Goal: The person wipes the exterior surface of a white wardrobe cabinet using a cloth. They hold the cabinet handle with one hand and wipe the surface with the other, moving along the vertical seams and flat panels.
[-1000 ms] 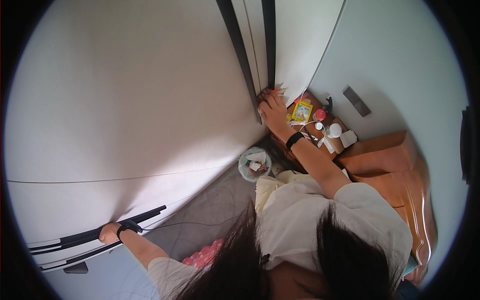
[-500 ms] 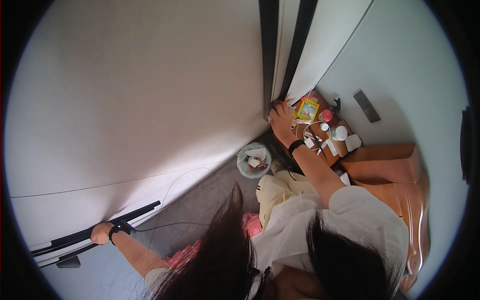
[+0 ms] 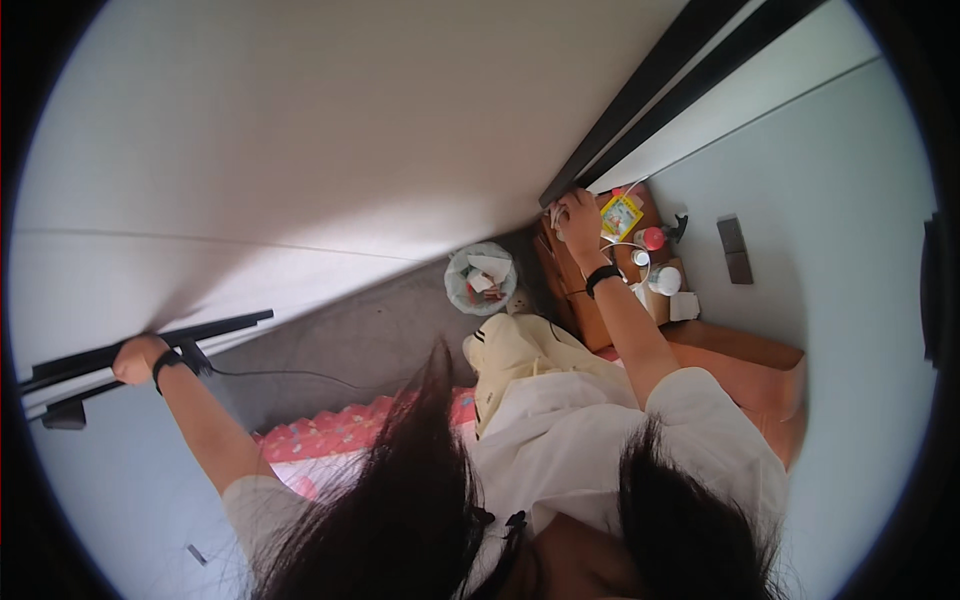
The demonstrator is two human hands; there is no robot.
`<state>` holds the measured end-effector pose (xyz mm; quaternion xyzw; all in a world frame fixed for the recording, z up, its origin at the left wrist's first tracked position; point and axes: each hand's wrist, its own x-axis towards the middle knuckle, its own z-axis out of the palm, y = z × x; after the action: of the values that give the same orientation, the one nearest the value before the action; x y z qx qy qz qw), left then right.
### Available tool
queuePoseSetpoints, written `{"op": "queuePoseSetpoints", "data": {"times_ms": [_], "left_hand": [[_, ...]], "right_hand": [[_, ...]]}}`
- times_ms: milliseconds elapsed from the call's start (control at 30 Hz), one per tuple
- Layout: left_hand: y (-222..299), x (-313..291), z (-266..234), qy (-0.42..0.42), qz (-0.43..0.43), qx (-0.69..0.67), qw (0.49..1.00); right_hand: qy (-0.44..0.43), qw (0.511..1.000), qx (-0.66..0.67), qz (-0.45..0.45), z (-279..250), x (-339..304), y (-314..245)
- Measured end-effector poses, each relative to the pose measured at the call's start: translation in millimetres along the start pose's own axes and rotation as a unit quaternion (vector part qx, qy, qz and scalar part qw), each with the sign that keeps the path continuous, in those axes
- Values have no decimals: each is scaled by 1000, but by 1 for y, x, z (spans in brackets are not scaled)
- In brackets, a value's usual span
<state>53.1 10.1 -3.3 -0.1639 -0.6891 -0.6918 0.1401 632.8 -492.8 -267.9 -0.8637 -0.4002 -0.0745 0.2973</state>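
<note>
A large pale panel (image 3: 330, 130) with dark edge strips rises in front of me. At the left, my left hand (image 3: 140, 358) is closed around a dark strip (image 3: 225, 325) along its edge; its fingers are partly hidden. My right hand (image 3: 577, 222) has curled fingers at the lower end of the dark strips (image 3: 640, 95) on the other side, beside a brown cabinet top. It seems to grip the panel's edge there, though the fingertips are hard to make out. Each wrist wears a black band.
On the brown cabinet (image 3: 590, 318) lie a yellow packet (image 3: 620, 217), a red-capped container (image 3: 651, 238), a white bottle (image 3: 664, 281) and a white cable. A lined waste bin (image 3: 480, 278) with scraps stands on the grey floor. Red patterned fabric (image 3: 335, 435) lies near me; a cord (image 3: 290, 376) crosses the floor.
My view has shifted. In the picture my left hand sits farther up and left, still on its strip. The right-hand strips slant more to the right, with my right hand still at their lower end.
</note>
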Motion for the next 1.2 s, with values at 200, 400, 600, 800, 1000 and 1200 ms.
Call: {"op": "queuePoseSetpoints", "data": {"times_ms": [200,400,600,800,1000,1200], "left_hand": [[36,-13,-46,-43,56,-36,997],[55,-29,-60,-54,51,-22,997],[47,-26,-59,-75,58,-4,995],[35,-15,-45,-26,47,-22,998],[29,-28,-32,-23,30,-34,999],[-71,81,19,-33,84,194,977]], "right_hand": [[101,990,99,-2,-105,21,-48],[353,927,1,-127,-215,87,-94],[456,861,81,-212,-257,167,-139],[486,849,34,-203,-223,170,-147],[458,866,11,-199,-186,152,-126],[383,903,25,-194,-131,122,-106]]}}
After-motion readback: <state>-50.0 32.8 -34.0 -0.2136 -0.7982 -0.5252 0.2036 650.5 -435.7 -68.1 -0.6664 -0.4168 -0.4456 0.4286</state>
